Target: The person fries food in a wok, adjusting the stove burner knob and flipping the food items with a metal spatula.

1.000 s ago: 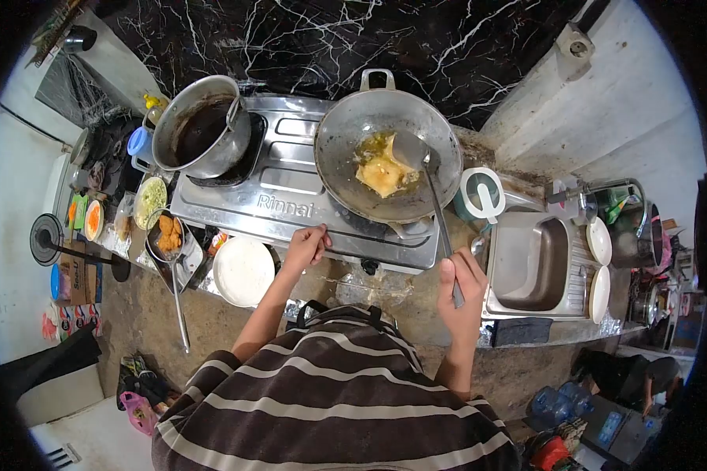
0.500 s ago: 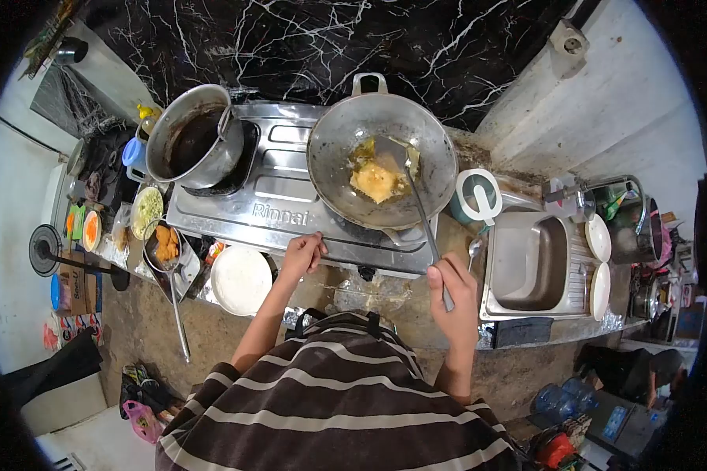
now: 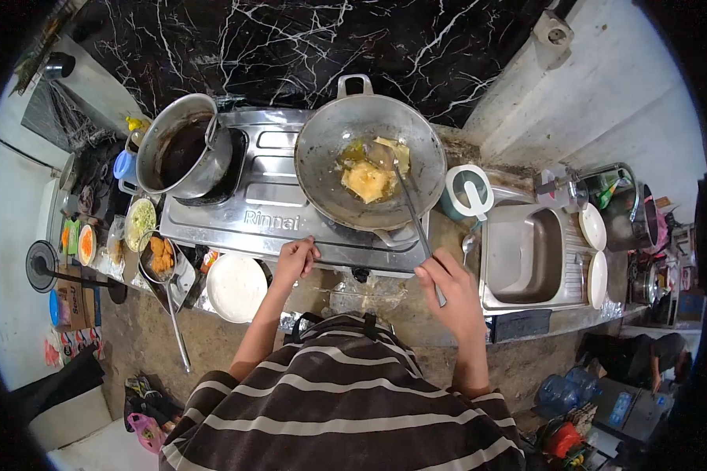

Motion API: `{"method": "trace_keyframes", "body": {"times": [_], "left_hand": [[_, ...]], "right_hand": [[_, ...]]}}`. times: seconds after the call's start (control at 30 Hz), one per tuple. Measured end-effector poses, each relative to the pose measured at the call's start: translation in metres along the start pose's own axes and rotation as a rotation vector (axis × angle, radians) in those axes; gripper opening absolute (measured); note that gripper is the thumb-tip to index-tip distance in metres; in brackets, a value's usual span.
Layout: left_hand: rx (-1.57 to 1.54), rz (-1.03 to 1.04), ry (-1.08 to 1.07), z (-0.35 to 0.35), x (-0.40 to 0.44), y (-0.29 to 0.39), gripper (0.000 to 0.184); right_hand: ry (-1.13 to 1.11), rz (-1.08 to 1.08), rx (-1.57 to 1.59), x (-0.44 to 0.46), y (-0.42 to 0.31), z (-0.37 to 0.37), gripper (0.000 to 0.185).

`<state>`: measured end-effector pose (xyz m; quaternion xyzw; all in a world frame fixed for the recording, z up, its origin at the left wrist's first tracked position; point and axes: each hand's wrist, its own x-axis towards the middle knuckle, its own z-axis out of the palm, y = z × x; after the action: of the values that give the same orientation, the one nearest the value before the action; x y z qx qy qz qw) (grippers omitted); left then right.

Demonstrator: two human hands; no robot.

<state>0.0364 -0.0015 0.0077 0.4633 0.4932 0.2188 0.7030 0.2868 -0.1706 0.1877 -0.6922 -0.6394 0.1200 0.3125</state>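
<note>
My right hand [image 3: 454, 292] grips the long handle of a metal spatula [image 3: 416, 216]. Its blade reaches into a large two-handled wok [image 3: 322, 169] on the right side of the stove. Golden pieces of frying food [image 3: 369, 184] lie in a little oil at the wok's bottom. A paler, yellowish folded piece [image 3: 397, 151] is by the spatula's blade, which is partly hidden. My left hand [image 3: 294, 259], fingers curled in with nothing visible in them, rests at the front edge of the stove [image 3: 275, 196].
On the left burner stands a deep pot [image 3: 151, 153] with dark residue. A strainer with fried pieces [image 3: 161, 257] and a white bowl [image 3: 236, 288] sit left of me. At right are a lidded container [image 3: 469, 191], a spoon [image 3: 469, 245] and a sink [image 3: 526, 255]. Another person [image 3: 660, 361] is far right.
The spatula's blade has shifted off the golden food, leaving the pale piece more exposed. My right hand has loosened and changed its hold on the handle. The view has shifted slightly.
</note>
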Motion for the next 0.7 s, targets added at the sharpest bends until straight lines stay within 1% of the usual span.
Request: {"method": "trace_keyframes", "body": {"times": [0.07, 0.2, 0.47, 0.7], "left_hand": [[-0.021, -0.006, -0.005, 0.001, 0.0, 0.0, 0.043], [-0.042, -0.007, 0.007, 0.0, 0.002, -0.004, 0.043], [0.01, 0.028, 0.005, 0.001, 0.0, 0.0, 0.043], [0.008, 0.048, -0.009, -0.001, 0.001, -0.007, 0.043]], "right_hand": [[-0.042, -0.024, -0.035, -0.001, -0.001, -0.007, 0.009], [-0.041, -0.041, -0.031, -0.006, -0.001, -0.008, 0.008], [0.039, 0.015, 0.11, -0.012, -0.003, 0.001, 0.009], [0.056, 0.05, 0.096, -0.015, 0.001, -0.002, 0.009]]}}
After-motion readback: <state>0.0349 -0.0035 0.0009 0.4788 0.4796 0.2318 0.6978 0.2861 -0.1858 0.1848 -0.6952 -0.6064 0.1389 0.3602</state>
